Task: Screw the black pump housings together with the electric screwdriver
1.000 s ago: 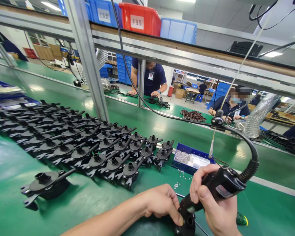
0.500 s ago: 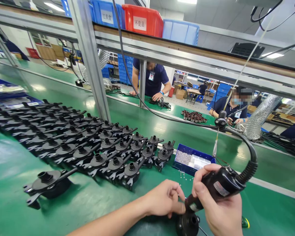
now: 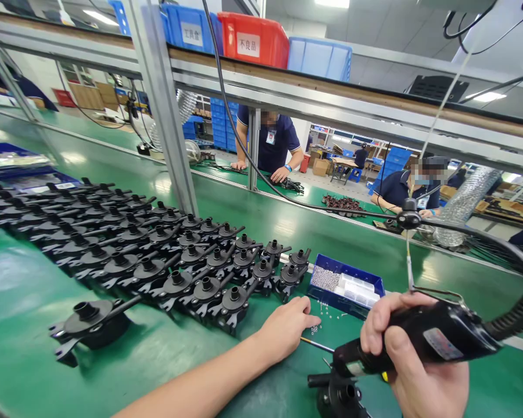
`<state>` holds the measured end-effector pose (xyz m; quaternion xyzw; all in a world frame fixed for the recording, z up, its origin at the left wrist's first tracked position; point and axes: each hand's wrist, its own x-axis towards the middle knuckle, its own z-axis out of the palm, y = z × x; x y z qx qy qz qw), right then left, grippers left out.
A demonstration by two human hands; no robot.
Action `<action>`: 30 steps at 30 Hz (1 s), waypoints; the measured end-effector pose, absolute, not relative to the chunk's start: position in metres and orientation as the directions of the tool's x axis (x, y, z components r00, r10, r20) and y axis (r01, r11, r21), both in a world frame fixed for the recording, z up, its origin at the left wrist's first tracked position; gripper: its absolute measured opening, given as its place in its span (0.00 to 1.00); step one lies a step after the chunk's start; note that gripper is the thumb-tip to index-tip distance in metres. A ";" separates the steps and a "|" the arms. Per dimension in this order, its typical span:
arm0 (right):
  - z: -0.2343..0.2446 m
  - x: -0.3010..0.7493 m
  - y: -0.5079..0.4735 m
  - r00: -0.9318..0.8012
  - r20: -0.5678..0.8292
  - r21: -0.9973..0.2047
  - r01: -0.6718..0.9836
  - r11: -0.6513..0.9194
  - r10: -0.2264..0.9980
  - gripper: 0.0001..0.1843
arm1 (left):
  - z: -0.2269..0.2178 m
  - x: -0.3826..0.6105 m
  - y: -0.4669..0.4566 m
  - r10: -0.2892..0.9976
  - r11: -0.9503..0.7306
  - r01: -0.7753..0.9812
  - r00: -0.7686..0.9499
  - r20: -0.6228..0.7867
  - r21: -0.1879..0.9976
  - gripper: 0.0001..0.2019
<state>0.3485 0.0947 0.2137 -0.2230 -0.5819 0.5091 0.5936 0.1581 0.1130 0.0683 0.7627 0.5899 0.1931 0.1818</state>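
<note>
Small silver metal pieces [image 3: 314, 331] right of centre could scatter if the left hand [image 3: 283, 331] nudges them; whether it pinches one cannot be told. The right hand [image 3: 421, 374] grips a black cylindrical powered driver [image 3: 438, 337]; its lower-left end, if swung, could knock the round black plastic housing [image 3: 331, 402] just beneath, bottom right of centre.

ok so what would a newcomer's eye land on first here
Probably the rows of black parts covering the left of the green table. Next, the big black power tool in the right hand at lower right, then the red bin on the shelf above.
</note>
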 end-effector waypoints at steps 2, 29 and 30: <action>0.207 0.342 0.091 -0.267 0.471 -0.834 -0.445 0.326 0.840 0.17 | 0.069 0.158 0.116 0.965 -0.255 0.845 0.251 0.072 0.470 0.19; 0.202 0.350 0.104 -0.226 0.366 -0.917 -0.256 0.307 0.903 0.15 | 0.086 0.185 0.084 0.794 0.427 0.326 0.311 -0.522 0.843 0.12; 0.201 0.349 0.103 -0.228 0.364 -0.916 -0.261 0.304 0.903 0.16 | 0.086 0.185 0.086 0.780 0.456 0.297 0.322 -0.537 0.839 0.11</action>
